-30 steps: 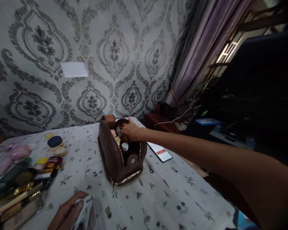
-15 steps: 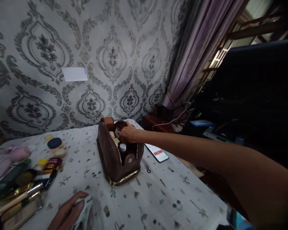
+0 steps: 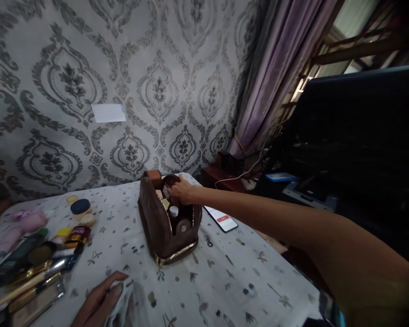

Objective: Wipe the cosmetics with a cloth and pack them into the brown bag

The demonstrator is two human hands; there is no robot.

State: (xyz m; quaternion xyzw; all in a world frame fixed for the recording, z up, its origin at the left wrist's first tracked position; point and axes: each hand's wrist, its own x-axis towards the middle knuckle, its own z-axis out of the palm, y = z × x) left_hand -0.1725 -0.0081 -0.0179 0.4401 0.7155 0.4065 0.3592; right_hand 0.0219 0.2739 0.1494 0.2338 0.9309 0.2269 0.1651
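Observation:
A dark brown cosmetic bag stands unzipped on the patterned white cloth covering the table. Inside its mouth a white-capped bottle and other small items show. My right hand reaches over the bag's right side, its fingers curled down into the far end. A small shiny item lies at those fingertips; what they hold is partly hidden. At the front, my left hand pinches a crumpled white cloth between thumb and fingers, close to the tabletop.
Cosmetics lie at left: a blue-lidded jar, a dark red jar, a green bottle, a makeup brush and pink items. A phone with its screen lit lies right of the bag. Behind is a patterned wall.
The camera view has shifted slightly. My right hand stays in the bag with little visible movement, and my left hand keeps hold of the white cloth.

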